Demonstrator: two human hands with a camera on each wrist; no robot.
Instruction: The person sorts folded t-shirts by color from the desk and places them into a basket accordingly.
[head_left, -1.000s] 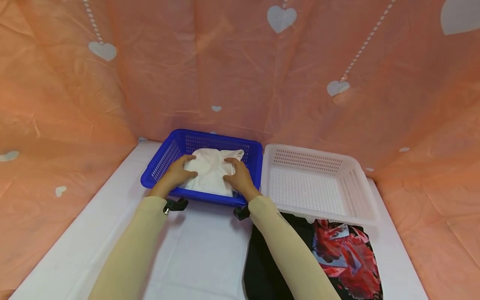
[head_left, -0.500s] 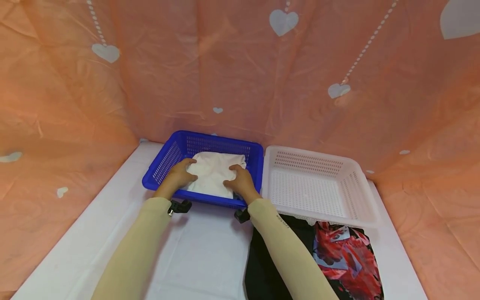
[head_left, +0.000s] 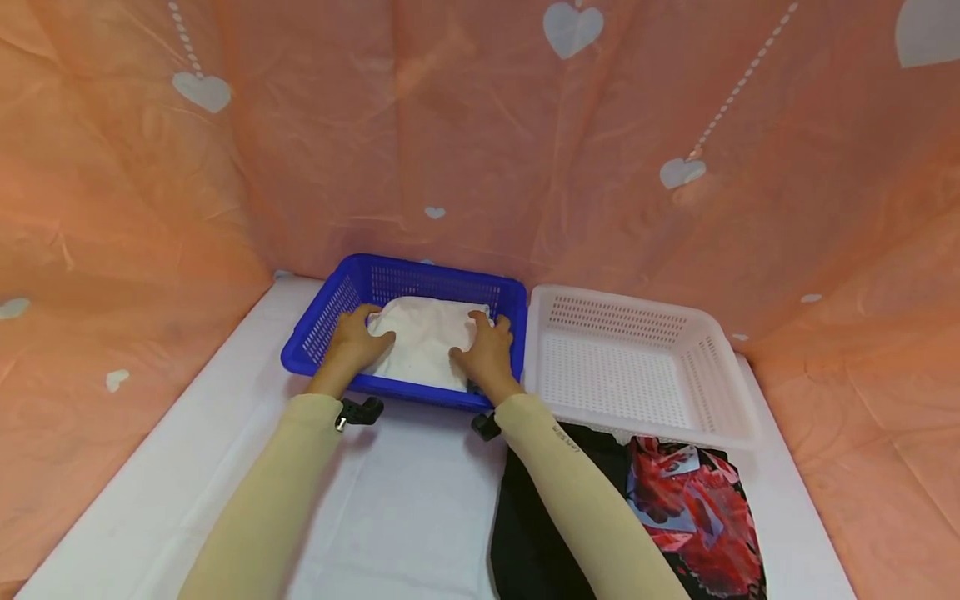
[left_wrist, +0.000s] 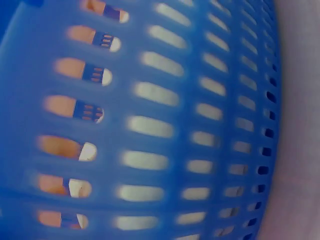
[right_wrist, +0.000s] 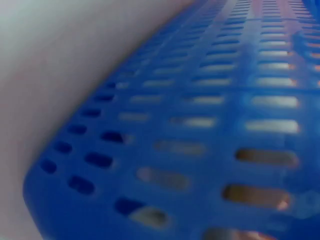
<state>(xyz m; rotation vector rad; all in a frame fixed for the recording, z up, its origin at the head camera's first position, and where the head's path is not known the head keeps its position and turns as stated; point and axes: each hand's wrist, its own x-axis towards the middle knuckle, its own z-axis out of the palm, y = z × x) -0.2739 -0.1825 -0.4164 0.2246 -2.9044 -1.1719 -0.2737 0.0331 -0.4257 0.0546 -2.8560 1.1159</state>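
Both my left grip (head_left: 355,342) and my right grip (head_left: 487,354) are flanking the white cloth (head_left: 422,340), digits spread apart, presumably because I am steadying it from two sides. It is lying inside the blue basket (head_left: 420,392), which is probably containing it. The white basket (head_left: 615,379) is standing just beside; black cloth (head_left: 525,533) and red-patterned cloth (head_left: 701,521) are lying nearer me on the counter (head_left: 397,500).
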